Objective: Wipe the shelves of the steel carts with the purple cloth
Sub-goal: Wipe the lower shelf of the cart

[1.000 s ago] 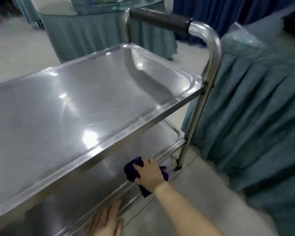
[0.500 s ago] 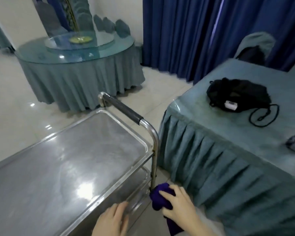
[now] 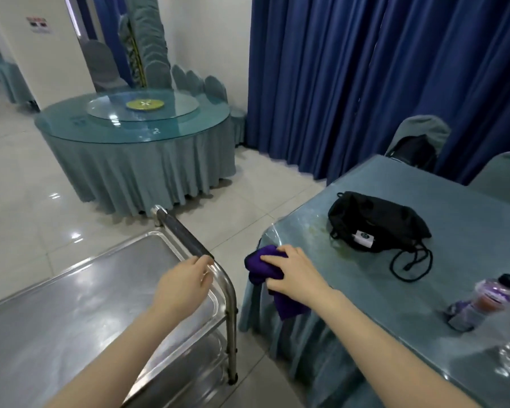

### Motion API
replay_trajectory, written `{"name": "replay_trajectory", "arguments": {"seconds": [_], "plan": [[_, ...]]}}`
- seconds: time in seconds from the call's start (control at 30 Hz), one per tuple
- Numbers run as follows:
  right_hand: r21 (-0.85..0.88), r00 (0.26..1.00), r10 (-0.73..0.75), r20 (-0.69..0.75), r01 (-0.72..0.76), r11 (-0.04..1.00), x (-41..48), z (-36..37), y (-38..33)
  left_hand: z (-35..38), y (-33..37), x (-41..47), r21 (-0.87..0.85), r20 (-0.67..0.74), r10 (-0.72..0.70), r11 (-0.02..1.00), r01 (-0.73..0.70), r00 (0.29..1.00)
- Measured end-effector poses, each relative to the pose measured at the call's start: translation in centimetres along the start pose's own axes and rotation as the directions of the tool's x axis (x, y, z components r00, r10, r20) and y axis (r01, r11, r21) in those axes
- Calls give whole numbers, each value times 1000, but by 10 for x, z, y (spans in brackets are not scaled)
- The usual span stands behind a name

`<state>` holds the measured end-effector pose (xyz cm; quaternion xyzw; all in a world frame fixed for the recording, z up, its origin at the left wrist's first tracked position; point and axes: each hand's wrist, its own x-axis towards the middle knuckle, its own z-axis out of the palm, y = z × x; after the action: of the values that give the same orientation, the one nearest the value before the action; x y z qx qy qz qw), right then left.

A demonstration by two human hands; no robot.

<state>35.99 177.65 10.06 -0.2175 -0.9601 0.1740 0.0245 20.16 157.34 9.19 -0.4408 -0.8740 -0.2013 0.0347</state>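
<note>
The steel cart (image 3: 71,304) fills the lower left, its shiny top shelf bare and a lower shelf partly visible under it. My left hand (image 3: 183,285) grips the cart's handle bar (image 3: 186,237) at its near bend. My right hand (image 3: 295,275) holds the bunched purple cloth (image 3: 262,265) in the air at the corner of the teal-covered table (image 3: 409,304), to the right of the cart. Part of the cloth hangs down below my wrist.
On the teal table lie a black drawstring bag (image 3: 377,225) and a purple-labelled bottle (image 3: 480,301). A round glass-topped table (image 3: 136,136) with a skirt stands beyond the cart. Blue curtains (image 3: 365,78) and covered chairs (image 3: 418,139) line the back. Tiled floor separates cart and tables.
I have risen from the lower shelf. My right hand lifted the cloth off that shelf up to the teal table's corner, and my left hand moved from the shelf rim onto the handle.
</note>
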Motion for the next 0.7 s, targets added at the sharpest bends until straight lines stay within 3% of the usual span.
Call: {"name": "replay_trajectory", "arguments": {"seconds": [0.4,0.7], "plan": [[-93,994,-100,42,103,990,194,-46,1,17,-57,166,3,-6,-152,988,152,988],[-77,932,-331,150,344,936,319,-30,-35,23,-113,206,-5,-4,-409,912,409,912]]}}
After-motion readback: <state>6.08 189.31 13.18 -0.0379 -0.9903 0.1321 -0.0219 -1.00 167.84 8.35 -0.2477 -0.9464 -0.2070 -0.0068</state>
